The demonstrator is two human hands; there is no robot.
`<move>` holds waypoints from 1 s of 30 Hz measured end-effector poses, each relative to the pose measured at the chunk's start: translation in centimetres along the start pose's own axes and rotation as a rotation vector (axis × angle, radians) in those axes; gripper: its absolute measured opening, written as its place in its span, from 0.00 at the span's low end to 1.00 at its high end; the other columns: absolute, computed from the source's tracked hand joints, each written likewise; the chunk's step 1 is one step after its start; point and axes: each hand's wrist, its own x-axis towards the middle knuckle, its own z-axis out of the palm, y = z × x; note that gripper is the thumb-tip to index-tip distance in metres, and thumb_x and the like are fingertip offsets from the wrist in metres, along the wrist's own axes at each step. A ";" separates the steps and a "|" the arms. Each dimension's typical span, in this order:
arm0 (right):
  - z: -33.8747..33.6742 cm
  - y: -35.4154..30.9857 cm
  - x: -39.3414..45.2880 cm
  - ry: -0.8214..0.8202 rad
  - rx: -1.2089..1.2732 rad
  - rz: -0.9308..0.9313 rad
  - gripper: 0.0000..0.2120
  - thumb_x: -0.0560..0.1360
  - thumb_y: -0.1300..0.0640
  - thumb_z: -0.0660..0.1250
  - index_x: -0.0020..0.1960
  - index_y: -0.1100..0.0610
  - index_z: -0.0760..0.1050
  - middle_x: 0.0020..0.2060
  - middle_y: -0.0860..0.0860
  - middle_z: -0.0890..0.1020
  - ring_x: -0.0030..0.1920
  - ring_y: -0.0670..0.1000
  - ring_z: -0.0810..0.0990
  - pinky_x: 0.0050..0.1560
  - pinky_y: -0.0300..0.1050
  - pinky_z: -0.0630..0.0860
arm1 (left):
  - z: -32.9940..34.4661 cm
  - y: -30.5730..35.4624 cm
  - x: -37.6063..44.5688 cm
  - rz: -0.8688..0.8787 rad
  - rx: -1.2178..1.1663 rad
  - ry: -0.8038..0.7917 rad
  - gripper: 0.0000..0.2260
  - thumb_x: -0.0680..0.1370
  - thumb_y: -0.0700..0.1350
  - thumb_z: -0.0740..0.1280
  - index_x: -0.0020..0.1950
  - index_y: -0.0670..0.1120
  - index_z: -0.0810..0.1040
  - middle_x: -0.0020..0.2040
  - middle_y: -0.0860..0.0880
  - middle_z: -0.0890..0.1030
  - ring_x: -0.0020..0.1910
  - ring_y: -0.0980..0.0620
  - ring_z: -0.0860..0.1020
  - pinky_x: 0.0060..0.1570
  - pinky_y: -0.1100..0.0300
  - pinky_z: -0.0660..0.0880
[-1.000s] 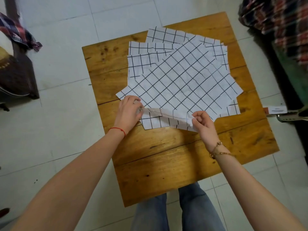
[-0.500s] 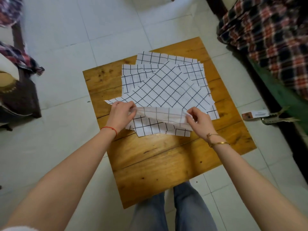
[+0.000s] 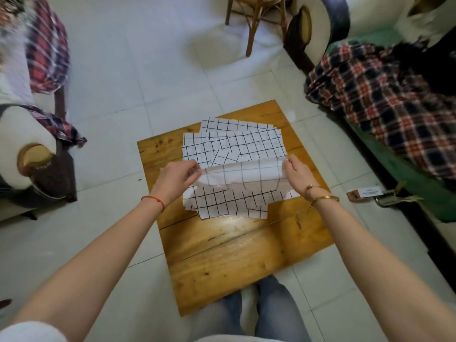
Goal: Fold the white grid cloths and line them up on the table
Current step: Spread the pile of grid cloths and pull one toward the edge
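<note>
Several white cloths with a black grid (image 3: 234, 144) lie overlapping on the far half of a small wooden table (image 3: 237, 248). The top cloth (image 3: 243, 175) is lifted off the pile along its near edge and stretched between both hands, with its pale underside facing me. My left hand (image 3: 176, 175) pinches its left corner. My right hand (image 3: 296, 172) pinches its right corner. Another grid cloth (image 3: 229, 203) shows flat beneath the raised one.
A plaid blanket (image 3: 385, 99) covers a green bed at the right. A small box (image 3: 365, 193) and keys lie on the tiled floor beside the table. A sofa arm (image 3: 32, 159) stands left, a wooden chair (image 3: 256, 18) at the back. My knees sit under the table's near edge.
Both hands have raised the top cloth's near edge and carried it away from me over the pile, spreading further apart. The camera has tilted up, showing more of the room.
</note>
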 end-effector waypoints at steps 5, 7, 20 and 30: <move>-3.6 -0.3 0.2 -0.010 -0.012 -0.113 0.14 0.80 0.49 0.56 0.45 0.60 0.68 0.35 0.51 0.70 0.34 0.50 0.67 0.34 0.45 0.64 | -2.7 2.3 0.0 0.027 -0.021 0.048 0.06 0.79 0.47 0.66 0.54 0.50 0.78 0.49 0.54 0.82 0.47 0.58 0.79 0.43 0.66 0.75; -5.1 -0.4 0.3 -0.001 -0.025 -0.140 0.12 0.80 0.51 0.56 0.42 0.57 0.67 0.33 0.49 0.70 0.33 0.49 0.67 0.33 0.44 0.64 | -3.7 3.3 -0.2 0.028 -0.023 0.071 0.07 0.79 0.46 0.66 0.56 0.48 0.78 0.51 0.53 0.82 0.49 0.56 0.80 0.48 0.59 0.79; -14.8 -1.3 1.9 -0.120 -0.232 -0.354 0.14 0.77 0.53 0.60 0.42 0.64 0.75 0.34 0.55 0.77 0.34 0.54 0.73 0.35 0.44 0.68 | -8.3 10.4 -2.2 0.004 0.088 0.239 0.08 0.77 0.47 0.68 0.52 0.45 0.82 0.47 0.50 0.83 0.46 0.50 0.80 0.47 0.54 0.78; -20.3 -0.6 0.4 -0.158 -0.263 -0.509 0.11 0.77 0.57 0.63 0.45 0.64 0.79 0.43 0.60 0.82 0.45 0.58 0.78 0.44 0.46 0.72 | -9.4 14.0 -6.4 -0.037 0.120 0.279 0.09 0.76 0.49 0.69 0.52 0.45 0.82 0.45 0.50 0.83 0.42 0.54 0.79 0.45 0.57 0.79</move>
